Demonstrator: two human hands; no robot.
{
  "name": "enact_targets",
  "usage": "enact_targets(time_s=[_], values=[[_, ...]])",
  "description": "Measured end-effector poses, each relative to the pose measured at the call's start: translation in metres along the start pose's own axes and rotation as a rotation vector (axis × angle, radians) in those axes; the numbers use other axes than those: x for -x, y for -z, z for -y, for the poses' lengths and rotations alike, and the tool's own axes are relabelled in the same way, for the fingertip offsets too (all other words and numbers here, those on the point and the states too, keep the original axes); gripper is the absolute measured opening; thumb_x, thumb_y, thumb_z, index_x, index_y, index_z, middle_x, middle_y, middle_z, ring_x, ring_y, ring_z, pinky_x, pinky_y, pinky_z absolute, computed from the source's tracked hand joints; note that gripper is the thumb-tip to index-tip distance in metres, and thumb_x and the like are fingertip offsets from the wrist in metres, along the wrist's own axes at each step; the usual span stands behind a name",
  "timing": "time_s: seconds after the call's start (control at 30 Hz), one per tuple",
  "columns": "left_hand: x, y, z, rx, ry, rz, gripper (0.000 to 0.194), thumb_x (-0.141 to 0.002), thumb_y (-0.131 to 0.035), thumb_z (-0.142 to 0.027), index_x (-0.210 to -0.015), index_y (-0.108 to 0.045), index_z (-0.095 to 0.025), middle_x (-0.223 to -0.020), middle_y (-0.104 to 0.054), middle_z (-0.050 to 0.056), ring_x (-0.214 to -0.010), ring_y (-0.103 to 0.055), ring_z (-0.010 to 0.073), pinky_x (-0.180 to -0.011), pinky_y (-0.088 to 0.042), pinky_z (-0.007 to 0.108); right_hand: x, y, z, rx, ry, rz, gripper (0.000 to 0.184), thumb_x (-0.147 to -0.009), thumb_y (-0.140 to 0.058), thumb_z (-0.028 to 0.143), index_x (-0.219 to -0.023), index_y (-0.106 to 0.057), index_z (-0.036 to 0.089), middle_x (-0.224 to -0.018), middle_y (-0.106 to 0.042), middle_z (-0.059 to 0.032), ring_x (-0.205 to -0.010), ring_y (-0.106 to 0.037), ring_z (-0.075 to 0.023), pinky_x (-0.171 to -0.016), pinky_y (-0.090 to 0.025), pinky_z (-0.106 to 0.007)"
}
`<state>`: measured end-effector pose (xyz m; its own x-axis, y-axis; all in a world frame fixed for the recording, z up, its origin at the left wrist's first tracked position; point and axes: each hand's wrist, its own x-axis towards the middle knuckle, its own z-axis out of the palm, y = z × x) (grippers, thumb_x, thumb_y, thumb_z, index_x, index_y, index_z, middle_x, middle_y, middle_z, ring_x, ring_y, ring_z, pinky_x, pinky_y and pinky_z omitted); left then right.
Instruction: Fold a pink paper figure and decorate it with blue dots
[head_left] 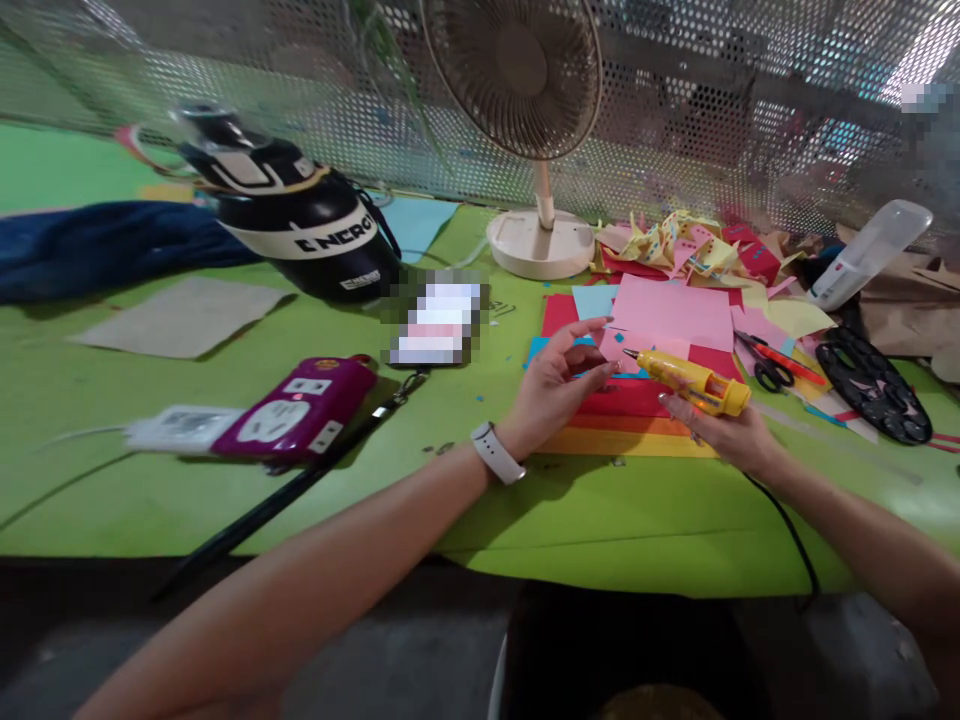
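Observation:
My right hand (705, 420) is wrapped round a yellow glue gun (686, 380), its nozzle pointing left toward my other hand and a small light glowing near its grip. My left hand (562, 375), with a pale watch band on the wrist, hovers over the paper just left of the nozzle. Its index finger and thumb are curved and apart, and I see nothing plainly held between them. Beneath both hands lie pink paper (671, 312), red paper (626, 397) and yellow-orange paper (637, 443) in overlapping layers. A tiny blue paper piece (619, 338) shows beside the left fingertips.
Scissors (772, 375), a black palette-like tray (874, 385) and a clear bottle (870, 255) lie right. Paper scraps (682, 245) heap behind. A fan (544, 245) stands at the back. Leftward are a phone (439, 325), purple power strip (300, 405) and large black bottle (300, 225).

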<state>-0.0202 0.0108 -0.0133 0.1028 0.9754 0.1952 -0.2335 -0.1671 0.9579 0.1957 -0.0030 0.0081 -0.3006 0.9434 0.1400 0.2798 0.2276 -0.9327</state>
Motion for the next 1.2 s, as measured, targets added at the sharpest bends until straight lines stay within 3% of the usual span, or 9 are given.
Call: enact_targets(time_s=[0.47,0.93,1.2], values=[[-0.0001,0.0005,0.001,-0.033,-0.025,0.0,0.051,-0.074,-0.079,-0.026,-0.121,-0.061,-0.022,-0.079,-0.065,0.0,-0.078,-0.064,0.0159,-0.07,-0.061,0.027,0.0042,-0.0005,0.0061,0.167,-0.028,0.008,0.029,-0.081,-0.066,0.047,-0.089,-0.072,0.02,-0.071,-0.064,-0.0034,-0.062,-0.057,-0.0188,-0.055,-0.052,-0.033],[0.0001,0.0004,0.001,-0.055,-0.045,0.012,0.051,-0.077,-0.078,-0.029,-0.124,-0.06,-0.021,-0.082,-0.07,0.002,-0.081,-0.068,0.0169,-0.07,-0.061,0.027,0.002,-0.0023,0.0012,0.137,0.008,-0.005,0.03,-0.079,-0.068,0.048,-0.087,-0.071,0.019,-0.069,-0.062,-0.0023,-0.065,-0.057,-0.0173,-0.059,-0.052,-0.031],[0.0003,0.0009,0.0005,-0.078,-0.058,0.014,0.047,-0.08,-0.076,-0.027,-0.124,-0.061,-0.021,-0.082,-0.07,0.002,-0.082,-0.069,0.0173,-0.071,-0.061,0.027,0.0033,-0.001,0.0049,0.14,-0.022,0.002,0.037,-0.08,-0.068,0.054,-0.09,-0.073,0.018,-0.067,-0.063,-0.0024,-0.058,-0.052,-0.0145,-0.047,-0.047,-0.027]])
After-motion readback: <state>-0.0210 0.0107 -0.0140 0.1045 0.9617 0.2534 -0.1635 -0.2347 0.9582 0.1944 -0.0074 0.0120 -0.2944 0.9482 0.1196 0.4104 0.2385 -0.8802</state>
